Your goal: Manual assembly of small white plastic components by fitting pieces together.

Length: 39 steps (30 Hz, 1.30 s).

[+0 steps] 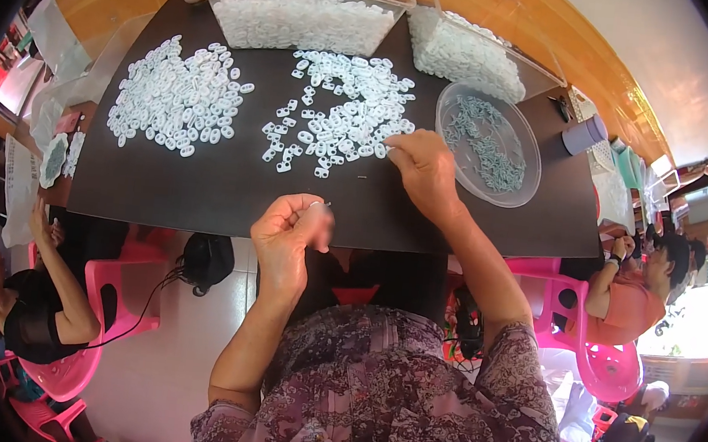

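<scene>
My left hand (290,228) is above the table's near edge, thumb and fingers closed in a pinch. A tiny tip shows at its fingers, too small to name. My right hand (424,170) reaches to the right edge of a pile of small white plastic pieces with holes (355,107). Its thumb and forefinger are pinched together beside the nearest pieces; whether one is between them I cannot make out. Another pile of white oval pieces (181,96) lies to the left. Right of my right hand is a round clear tray (529,165) holding small grey-green parts (491,149).
Two clear bins, one at the back (304,23) and one at back right (465,54), hold many white pieces. A lilac cylindrical container (585,135) and black pliers (561,108) are at the right. People sit on pink chairs at left (98,308) and right (583,342).
</scene>
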Each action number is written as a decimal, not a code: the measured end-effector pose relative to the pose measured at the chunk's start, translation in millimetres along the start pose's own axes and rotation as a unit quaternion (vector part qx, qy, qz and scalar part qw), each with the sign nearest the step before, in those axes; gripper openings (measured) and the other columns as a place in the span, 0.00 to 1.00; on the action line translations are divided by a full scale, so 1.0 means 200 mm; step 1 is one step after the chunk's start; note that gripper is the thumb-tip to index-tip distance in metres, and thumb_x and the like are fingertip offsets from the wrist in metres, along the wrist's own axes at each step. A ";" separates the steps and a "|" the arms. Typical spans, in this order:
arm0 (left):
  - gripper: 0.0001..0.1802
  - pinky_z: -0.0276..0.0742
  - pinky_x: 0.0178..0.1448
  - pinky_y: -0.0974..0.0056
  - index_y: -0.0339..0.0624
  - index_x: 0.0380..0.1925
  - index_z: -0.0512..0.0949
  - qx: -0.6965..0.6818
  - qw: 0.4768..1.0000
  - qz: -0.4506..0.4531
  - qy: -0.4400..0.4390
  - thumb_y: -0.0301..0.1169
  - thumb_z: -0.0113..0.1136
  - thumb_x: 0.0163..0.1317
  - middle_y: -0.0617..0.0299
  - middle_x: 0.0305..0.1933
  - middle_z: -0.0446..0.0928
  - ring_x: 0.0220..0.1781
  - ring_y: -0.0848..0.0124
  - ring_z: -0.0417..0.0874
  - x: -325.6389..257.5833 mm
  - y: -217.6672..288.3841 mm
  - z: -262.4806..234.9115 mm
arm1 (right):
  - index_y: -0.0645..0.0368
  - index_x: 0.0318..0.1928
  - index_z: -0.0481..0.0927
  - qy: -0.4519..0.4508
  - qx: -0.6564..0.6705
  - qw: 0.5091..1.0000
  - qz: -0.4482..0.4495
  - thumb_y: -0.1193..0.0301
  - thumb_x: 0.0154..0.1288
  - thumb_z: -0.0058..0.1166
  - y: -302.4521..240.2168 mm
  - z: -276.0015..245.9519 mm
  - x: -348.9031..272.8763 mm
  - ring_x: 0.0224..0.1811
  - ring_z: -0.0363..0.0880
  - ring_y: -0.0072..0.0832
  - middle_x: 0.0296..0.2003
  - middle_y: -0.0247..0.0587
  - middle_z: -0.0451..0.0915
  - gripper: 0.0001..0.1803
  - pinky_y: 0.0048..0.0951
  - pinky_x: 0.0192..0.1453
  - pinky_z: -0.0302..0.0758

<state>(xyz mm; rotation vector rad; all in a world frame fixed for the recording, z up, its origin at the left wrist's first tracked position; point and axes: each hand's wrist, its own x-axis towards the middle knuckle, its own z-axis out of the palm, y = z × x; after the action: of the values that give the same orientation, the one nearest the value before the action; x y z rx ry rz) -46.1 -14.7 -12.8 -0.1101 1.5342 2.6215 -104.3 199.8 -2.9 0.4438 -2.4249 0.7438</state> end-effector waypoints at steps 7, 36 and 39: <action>0.06 0.70 0.23 0.73 0.30 0.34 0.76 0.013 1.000 -0.001 -0.003 0.24 0.55 0.61 0.56 0.27 0.77 0.20 0.76 0.74 -0.01 0.00 0.00 | 0.56 0.28 0.80 -0.052 -0.095 0.989 -0.100 0.77 0.45 0.61 -0.04 0.08 0.06 0.30 0.70 0.37 0.23 0.38 0.71 0.06 0.36 0.33 0.67; 0.06 0.70 0.23 0.73 0.30 0.35 0.76 0.002 1.000 -0.003 0.003 0.23 0.56 0.61 0.56 0.27 0.77 0.21 0.76 0.74 -0.01 0.00 0.00 | 0.60 0.28 0.75 -0.119 -0.077 0.987 -0.081 0.77 0.50 0.57 -0.09 0.03 0.03 0.32 0.71 0.39 0.26 0.42 0.72 0.04 0.36 0.36 0.67; 0.06 0.71 0.23 0.74 0.30 0.36 0.76 -0.005 1.000 -0.004 0.008 0.23 0.56 0.61 0.56 0.26 0.77 0.22 0.77 0.74 -0.01 0.00 0.00 | 0.63 0.32 0.76 -0.156 0.032 0.986 0.047 0.77 0.52 0.58 -0.16 -0.02 0.02 0.31 0.74 0.30 0.26 0.38 0.76 0.06 0.29 0.35 0.69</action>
<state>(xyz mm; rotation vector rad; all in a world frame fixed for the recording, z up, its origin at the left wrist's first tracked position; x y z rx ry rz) -43.9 -15.6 -12.9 -0.1373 1.5214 2.6297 -92.5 176.5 15.4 0.5067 -2.7356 0.8494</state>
